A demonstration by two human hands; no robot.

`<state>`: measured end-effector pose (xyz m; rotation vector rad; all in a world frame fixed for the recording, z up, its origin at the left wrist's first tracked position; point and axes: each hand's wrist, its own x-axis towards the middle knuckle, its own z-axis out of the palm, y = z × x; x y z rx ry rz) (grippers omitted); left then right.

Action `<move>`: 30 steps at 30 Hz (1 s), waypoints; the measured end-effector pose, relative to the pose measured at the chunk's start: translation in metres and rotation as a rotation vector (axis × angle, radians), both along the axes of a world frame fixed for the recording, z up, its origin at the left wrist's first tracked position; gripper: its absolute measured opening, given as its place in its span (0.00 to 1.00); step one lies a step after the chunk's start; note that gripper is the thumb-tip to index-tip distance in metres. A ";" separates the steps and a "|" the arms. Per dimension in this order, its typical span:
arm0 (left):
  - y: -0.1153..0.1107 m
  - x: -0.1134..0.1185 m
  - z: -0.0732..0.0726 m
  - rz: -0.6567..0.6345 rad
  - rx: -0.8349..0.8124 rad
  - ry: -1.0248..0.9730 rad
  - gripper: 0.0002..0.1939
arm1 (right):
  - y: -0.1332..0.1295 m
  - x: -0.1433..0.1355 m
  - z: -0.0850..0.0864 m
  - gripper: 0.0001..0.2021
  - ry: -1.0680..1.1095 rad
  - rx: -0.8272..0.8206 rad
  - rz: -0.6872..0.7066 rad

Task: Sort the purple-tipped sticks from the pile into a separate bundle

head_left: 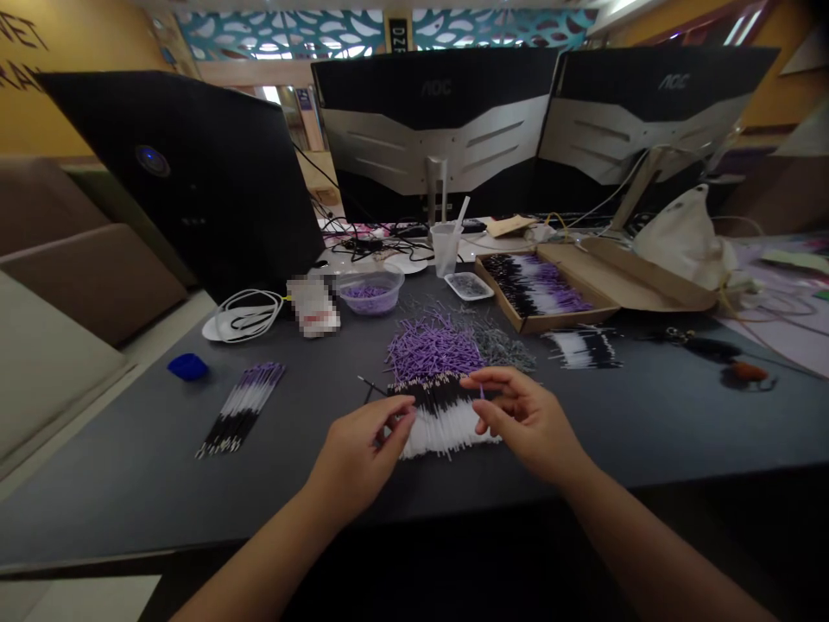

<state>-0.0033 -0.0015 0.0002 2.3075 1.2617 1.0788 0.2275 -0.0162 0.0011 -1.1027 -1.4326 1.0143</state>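
Observation:
Between the thumb and fingers of my left hand (pixel 372 436) is a slender black-and-white stick (pixel 374 385), its black end poking out to the upper left. My right hand (pixel 522 419) pinches a small purple tube (pixel 481 392) between thumb and fingertips. Below and between both hands lies a row of black-and-white sticks (pixel 444 425), black ends pointing away from me. Just beyond it is a heap of loose purple tubes (pixel 431 344). Small grey pieces (pixel 505 341) are piled against the heap's right side; they are too fine to name.
To the left lie a bundle of purple-tipped sticks (pixel 243 408) and a blue cap-like object (pixel 187 367). A plastic tub (pixel 389 298), a small white tray (pixel 487 292) and a cup with a straw (pixel 444 250) stand behind. Right is a cardboard box (pixel 599 316) of sticks. Monitors (pixel 437 130) line the back.

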 end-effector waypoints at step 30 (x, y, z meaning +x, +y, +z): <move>-0.056 0.064 -0.072 -0.891 -0.400 0.743 0.14 | 0.019 -0.029 -0.012 0.09 0.065 -0.036 0.066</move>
